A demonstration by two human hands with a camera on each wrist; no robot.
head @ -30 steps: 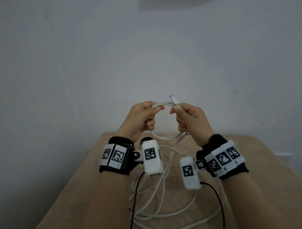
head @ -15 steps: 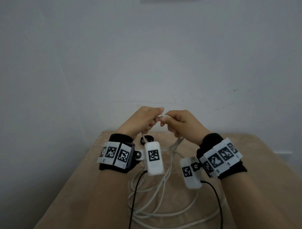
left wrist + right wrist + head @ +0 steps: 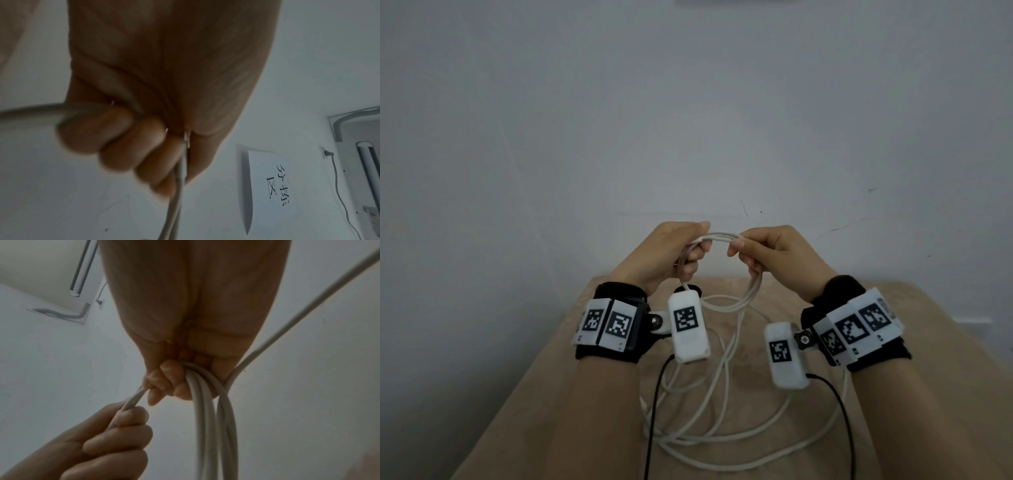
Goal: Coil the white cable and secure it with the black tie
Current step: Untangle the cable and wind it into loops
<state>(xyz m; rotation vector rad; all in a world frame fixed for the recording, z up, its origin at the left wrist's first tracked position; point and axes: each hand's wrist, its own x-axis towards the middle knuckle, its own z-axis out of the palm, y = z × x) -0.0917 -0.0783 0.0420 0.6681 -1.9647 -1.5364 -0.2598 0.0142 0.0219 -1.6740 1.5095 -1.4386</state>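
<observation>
Your left hand and right hand both have fingers curled round the white cable, holding a small coil above the worktop. Keep each new loop matched to that coil, feeding slack from the loose length below it evenly. I can't identify the black tie.

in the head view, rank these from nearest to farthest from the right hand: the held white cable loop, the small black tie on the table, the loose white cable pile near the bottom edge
1. The held white cable loop: gripped in the right hand itself, spanning to the left hand.
2. The small black tie: on the beige table, below the left hand, partly hidden.
3. The loose white cable pile: low on the table, between the forearms.
</observation>
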